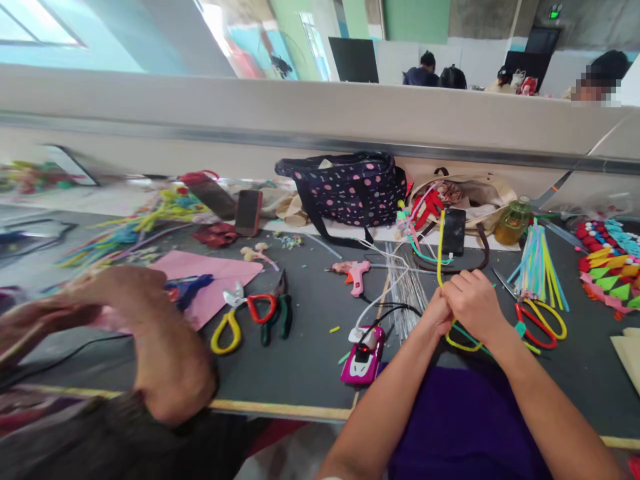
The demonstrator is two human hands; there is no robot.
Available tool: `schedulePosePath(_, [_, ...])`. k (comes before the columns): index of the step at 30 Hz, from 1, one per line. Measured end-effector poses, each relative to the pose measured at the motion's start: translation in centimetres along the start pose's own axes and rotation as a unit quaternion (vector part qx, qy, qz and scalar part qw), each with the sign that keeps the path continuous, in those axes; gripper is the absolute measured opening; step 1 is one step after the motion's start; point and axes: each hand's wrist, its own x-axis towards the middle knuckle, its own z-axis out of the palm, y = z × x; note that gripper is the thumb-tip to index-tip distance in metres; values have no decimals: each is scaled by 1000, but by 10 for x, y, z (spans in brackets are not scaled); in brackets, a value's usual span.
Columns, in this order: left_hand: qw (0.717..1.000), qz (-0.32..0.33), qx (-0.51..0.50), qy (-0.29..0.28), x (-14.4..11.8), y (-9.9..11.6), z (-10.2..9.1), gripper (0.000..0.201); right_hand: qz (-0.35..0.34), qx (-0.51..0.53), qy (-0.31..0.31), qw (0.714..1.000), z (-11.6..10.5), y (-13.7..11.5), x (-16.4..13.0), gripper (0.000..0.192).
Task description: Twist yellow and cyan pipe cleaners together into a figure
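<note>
two hands at work: both of the person's hands meet above a dark grey table (310, 347), right of centre, forearms rising from the bottom edge.
far left: a co-worker's arm (165, 347), blurred, bent at the elbow, with the hand near a pink paper sheet (220, 280).
left of centre: yellow-handled scissors (227, 327) and red-handled pliers (267, 310) lie flat just beside each other.
centre: a pink glue gun (355, 273) lies on the table; nearer the edge sits a magenta device (364, 360) with cables plugged in.
left hand (437, 313): curled closed, pressed against the right hand, pinching a yellow pipe cleaner (441, 253).
right hand (475, 307): fisted, knuckles up, wrist bent down, closed around the same pipe cleaner.
yellow pipe cleaner: rises from between the hands towards a black phone (454, 230), and loops below the fists.
behind: a dotted dark bag (350, 187) stands against the partition.
right: red and yellow scissors (543, 320) lie just beside the right wrist; a bundle of coloured pipe cleaners (540, 267) sits behind them.
</note>
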Motion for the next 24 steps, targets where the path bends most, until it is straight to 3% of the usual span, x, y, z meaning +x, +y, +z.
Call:
schedulePosePath(2, [1000, 2, -15, -10, 1, 3, -1, 20, -3, 13, 69, 998, 7, -4, -14, 13])
schedulePosePath(4, [999, -11, -18, -35, 3, 5, -3, 19, 37, 62, 138, 988, 15, -7, -27, 13])
schedulePosePath(9, [996, -47, -17, -77, 12, 5, -7, 22, 152, 216, 235, 936, 30, -8, -52, 12])
schedulePosePath(14, [992, -61, -20, -105, 16, 4, -13, 26, 258, 320, 264, 873, 47, -10, -71, 10])
schedulePosePath(20, [991, -64, -46, -110, 18, 4, -17, 25, 425, 451, 280, 733, 63, -10, -78, 22])
schedulePosePath(22, [991, -72, -51, -102, 19, 4, -18, 23, 446, 470, 279, 709, 65, -9, -77, 25])
schedulePosePath(24, [990, -94, -50, -96, 19, 5, -18, 21, 445, 472, 273, 711, 66, -9, -76, 26])
